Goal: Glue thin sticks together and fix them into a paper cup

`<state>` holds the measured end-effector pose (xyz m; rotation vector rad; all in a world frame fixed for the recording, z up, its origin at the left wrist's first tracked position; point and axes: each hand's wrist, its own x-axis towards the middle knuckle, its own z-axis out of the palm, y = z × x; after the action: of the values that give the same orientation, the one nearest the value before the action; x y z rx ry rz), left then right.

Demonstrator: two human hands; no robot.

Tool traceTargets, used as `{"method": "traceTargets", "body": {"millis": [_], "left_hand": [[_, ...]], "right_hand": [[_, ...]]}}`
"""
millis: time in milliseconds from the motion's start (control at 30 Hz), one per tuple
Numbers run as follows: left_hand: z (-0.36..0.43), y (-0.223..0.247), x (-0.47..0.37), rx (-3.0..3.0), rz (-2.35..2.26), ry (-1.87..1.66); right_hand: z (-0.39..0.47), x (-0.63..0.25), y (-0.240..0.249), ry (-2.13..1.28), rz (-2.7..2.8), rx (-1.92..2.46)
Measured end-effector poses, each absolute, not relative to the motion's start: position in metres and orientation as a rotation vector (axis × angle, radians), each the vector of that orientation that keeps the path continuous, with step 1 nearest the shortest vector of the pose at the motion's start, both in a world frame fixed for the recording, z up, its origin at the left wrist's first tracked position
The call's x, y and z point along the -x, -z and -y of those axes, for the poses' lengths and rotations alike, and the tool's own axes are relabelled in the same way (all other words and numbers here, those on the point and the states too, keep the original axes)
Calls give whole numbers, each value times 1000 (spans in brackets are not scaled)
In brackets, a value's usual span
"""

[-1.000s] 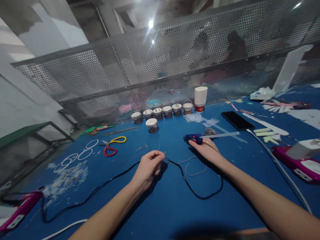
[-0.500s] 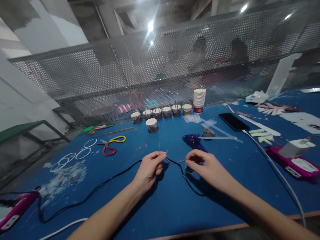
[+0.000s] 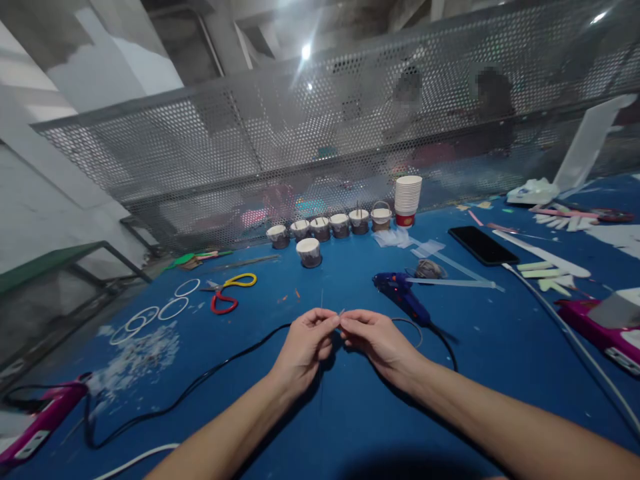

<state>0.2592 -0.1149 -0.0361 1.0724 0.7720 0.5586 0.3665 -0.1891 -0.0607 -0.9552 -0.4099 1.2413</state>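
Note:
My left hand (image 3: 306,350) is closed in a pinch at the centre of the table. A thin upright strand (image 3: 322,300) shows just above its fingers. My right hand (image 3: 377,343) is closed too, its fingertips meeting those of the left on a small bit of thin grey cord. More of the grey cord (image 3: 413,328) loops out on the table behind the right hand. A blue glue gun (image 3: 403,297) lies beyond the right hand, next to a ball of grey yarn (image 3: 429,269). What lies inside the curled fingers is hidden.
Scissors (image 3: 233,293) and white rings (image 3: 173,308) lie left. Several grey-wrapped cups (image 3: 339,227) stand behind, one cup (image 3: 309,253) nearer, beside a paper-cup stack (image 3: 408,197). A phone (image 3: 483,245) lies right. A black cable (image 3: 200,377) crosses the blue table (image 3: 280,427).
My right hand has moved left until its fingertips meet the left hand's. The left hand keeps its pinch. The view has shifted slightly, so the table things appear farther right.

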Motion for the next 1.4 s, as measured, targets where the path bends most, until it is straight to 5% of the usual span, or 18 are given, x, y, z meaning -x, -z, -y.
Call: {"method": "traceTargets", "body": {"millis": [400,1400], "left_hand": [[116,37,-259,-1055,-754,-423],[137,25,-252,-1279,-709,-488]], "right_hand": [[195,-369,56,-1379,314,845],[201,-386,35,-1086,554,980]]}}
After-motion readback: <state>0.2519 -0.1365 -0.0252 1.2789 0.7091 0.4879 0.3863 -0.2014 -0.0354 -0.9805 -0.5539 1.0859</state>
